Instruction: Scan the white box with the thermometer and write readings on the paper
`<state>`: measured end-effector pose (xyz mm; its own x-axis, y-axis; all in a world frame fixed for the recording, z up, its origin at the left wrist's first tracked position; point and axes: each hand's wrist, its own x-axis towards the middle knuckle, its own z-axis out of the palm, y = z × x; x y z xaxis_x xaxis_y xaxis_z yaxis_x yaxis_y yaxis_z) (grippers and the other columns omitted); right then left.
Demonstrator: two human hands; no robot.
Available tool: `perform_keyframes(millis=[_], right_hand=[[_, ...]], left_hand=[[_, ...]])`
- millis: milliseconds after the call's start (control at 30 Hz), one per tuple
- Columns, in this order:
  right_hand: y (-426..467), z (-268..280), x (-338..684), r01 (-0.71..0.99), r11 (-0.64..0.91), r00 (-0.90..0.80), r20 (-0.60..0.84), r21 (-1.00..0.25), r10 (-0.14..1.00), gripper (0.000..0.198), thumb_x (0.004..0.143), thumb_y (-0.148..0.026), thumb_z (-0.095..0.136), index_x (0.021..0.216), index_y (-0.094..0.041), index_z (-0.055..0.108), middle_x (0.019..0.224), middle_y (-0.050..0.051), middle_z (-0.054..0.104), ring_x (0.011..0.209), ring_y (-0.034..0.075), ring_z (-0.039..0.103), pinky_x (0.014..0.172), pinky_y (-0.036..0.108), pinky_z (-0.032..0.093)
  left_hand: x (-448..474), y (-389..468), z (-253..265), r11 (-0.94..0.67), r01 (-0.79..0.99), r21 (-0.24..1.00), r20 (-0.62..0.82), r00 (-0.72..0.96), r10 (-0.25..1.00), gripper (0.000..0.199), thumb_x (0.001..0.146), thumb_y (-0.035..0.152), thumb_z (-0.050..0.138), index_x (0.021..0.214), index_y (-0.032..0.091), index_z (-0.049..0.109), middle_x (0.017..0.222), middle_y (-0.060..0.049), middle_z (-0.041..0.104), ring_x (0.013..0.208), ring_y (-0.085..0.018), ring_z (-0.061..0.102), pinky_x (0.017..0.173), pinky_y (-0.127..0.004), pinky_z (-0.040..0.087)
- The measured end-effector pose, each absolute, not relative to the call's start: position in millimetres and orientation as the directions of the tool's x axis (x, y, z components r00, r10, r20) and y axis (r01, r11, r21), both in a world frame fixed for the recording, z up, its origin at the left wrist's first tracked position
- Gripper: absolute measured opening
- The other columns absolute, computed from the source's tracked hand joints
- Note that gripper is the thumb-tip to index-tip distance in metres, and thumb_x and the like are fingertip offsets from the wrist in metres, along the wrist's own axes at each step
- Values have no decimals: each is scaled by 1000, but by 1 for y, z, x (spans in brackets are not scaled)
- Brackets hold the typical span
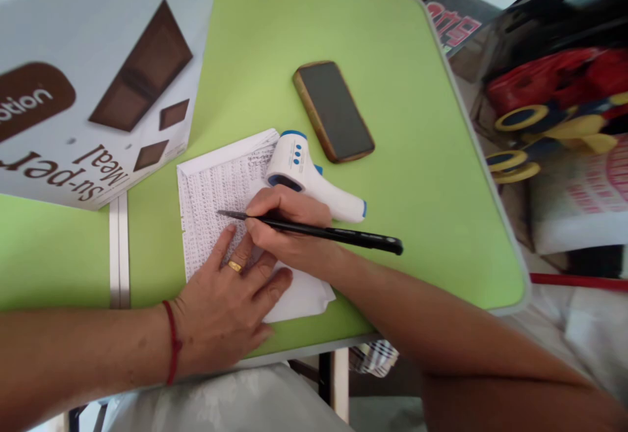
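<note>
Rows of small handwriting cover a sheet of paper (206, 190) on the green table. My left hand (233, 298) lies flat on its lower part with the fingers spread; a gold ring and a red wrist string show. A black pen (333, 230) is pinched between the thumb and fingers of my right hand (289, 226), its tip at the written rows. Behind my right hand, a white and blue infrared thermometer (314, 180) rests partly over the paper's upper right. Both hands hide part of the sheet.
A phone (338, 111) in a brown case lies beyond the thermometer. At the left stands a large white box (142, 39) with brown print. The green table (417, 177) has a rounded right edge, with yellow-handled scissors (520, 118) and bags beyond it.
</note>
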<state>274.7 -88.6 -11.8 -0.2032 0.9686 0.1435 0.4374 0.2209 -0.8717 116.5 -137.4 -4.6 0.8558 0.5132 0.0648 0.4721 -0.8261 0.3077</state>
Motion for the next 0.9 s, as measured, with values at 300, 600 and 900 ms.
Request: perform_keyframes(millis=[300, 600, 900], right_hand=[[-90, -14, 276, 433, 256, -214, 178, -864, 961, 11, 72, -13, 55, 68, -23, 52, 59, -5, 55, 57, 10, 51, 54, 25, 44], [-89, -12, 274, 436, 205, -151, 153, -876, 977, 8, 71, -16, 55, 67, -23, 51, 57, -4, 54, 56, 12, 52, 53, 27, 43], [-89, -11, 273, 443, 202, -123, 164, -873, 979, 8, 68, -16, 54, 64, -23, 51, 55, -5, 53, 55, 12, 51, 52, 26, 43]], left_hand=[[115, -138, -4, -828, 472, 302, 53, 859, 509, 63, 87, 53, 59, 137, 15, 50, 140, -14, 50, 135, -39, 39, 114, -59, 18], [116, -137, -1, -825, 474, 307, 52, 857, 512, 62, 87, 52, 58, 136, 15, 51, 139, -13, 51, 137, -40, 35, 114, -59, 20], [116, -137, -2, -826, 474, 305, 53, 857, 512, 63, 87, 53, 59, 137, 15, 50, 140, -13, 51, 137, -40, 34, 114, -60, 20]])
